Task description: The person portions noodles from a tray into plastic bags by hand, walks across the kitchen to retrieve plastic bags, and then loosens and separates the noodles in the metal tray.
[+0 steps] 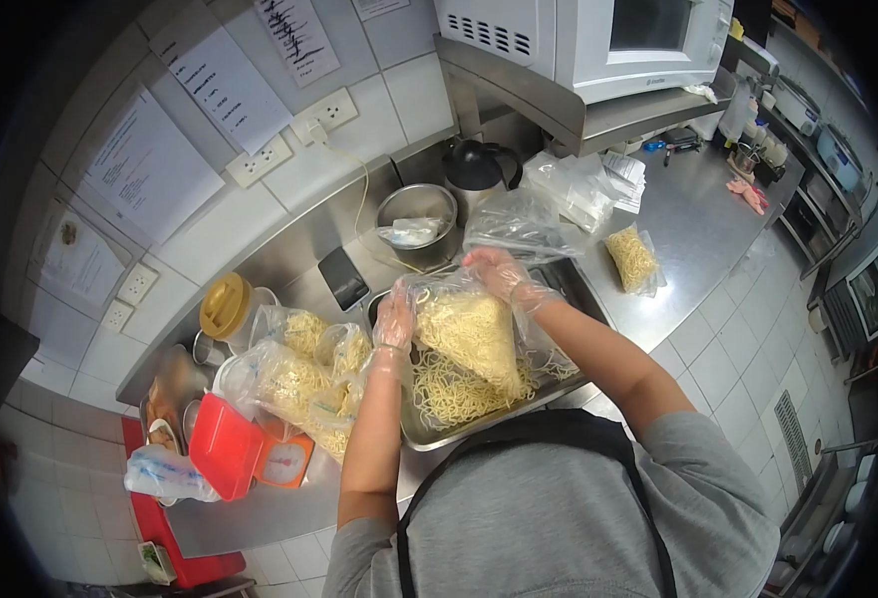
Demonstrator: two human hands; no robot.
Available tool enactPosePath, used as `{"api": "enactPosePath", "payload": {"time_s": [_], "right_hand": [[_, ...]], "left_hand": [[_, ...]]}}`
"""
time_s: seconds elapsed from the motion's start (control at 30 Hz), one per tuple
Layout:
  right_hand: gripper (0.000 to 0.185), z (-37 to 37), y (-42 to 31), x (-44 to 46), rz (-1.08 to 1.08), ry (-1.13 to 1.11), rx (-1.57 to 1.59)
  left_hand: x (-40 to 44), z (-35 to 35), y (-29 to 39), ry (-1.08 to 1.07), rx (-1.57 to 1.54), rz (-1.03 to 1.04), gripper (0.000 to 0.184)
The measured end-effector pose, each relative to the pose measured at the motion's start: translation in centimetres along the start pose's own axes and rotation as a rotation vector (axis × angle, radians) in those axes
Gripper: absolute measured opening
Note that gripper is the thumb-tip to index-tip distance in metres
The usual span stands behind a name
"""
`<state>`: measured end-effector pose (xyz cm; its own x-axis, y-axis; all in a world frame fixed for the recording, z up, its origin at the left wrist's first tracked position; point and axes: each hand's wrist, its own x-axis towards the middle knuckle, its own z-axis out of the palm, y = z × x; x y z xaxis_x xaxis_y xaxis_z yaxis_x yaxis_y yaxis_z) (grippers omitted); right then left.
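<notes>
A large clear plastic bag of yellow noodles (471,334) is held over a metal tray (437,439), in which loose noodles (449,389) lie. My left hand (394,321), in a clear plastic glove, has its fingers on the bag's upper left side. At the bag's upper right edge, my gloved right hand (504,276) has its fingers closed on the plastic. Several more bags of noodles (304,379) are piled left of the tray. A small bag of noodles (632,261) lies to the right on the steel counter.
Behind the tray are a metal bowl (417,212), a black-lidded jug (479,174) and plastic bags (569,194). A phone (343,278) lies at the wall side. A red container (227,447) and orange scale (285,461) stand left. A microwave (598,45) sits on a shelf above.
</notes>
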<state>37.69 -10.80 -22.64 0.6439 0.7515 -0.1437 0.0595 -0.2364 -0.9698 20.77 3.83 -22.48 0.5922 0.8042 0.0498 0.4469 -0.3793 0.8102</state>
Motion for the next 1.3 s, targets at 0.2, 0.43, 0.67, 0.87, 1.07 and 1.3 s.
{"api": "enactPosePath", "payload": {"time_s": [0.2,0.43,0.67,0.87,1.07,1.3], "right_hand": [[0.065,2.6,-1.6,-3.4,-0.305,-0.007,-0.285],[0.087,1.0,-3.5,-8.8,-0.308,-0.185,-0.87],[0.067,-3.2,-0.9,-9.2,-0.321,-0.064,-0.608],[0.062,-4.7,1.1,-8.9,0.066,0.036,0.124],[0.044,-3.7,7.4,-7.6,0.023,-0.32,-0.386],[0.084,-3.5,-2.4,-9.7,-0.376,-0.096,-0.563]], "left_hand": [[7.3,-0.7,-8.3,-0.511,-0.749,0.54,0.038],[4.6,-4.4,-1.9,-0.287,-1.301,-0.4,0.043],[2.2,-5.1,-3.5,-0.293,-1.342,-0.341,0.049],[-0.1,-5.2,-2.7,-0.26,-1.553,-0.448,0.042],[-0.3,-4.5,-3.8,-0.373,-1.606,-0.459,0.033],[-2.1,-4.6,-1.7,-0.385,-1.681,-0.431,0.042]]}}
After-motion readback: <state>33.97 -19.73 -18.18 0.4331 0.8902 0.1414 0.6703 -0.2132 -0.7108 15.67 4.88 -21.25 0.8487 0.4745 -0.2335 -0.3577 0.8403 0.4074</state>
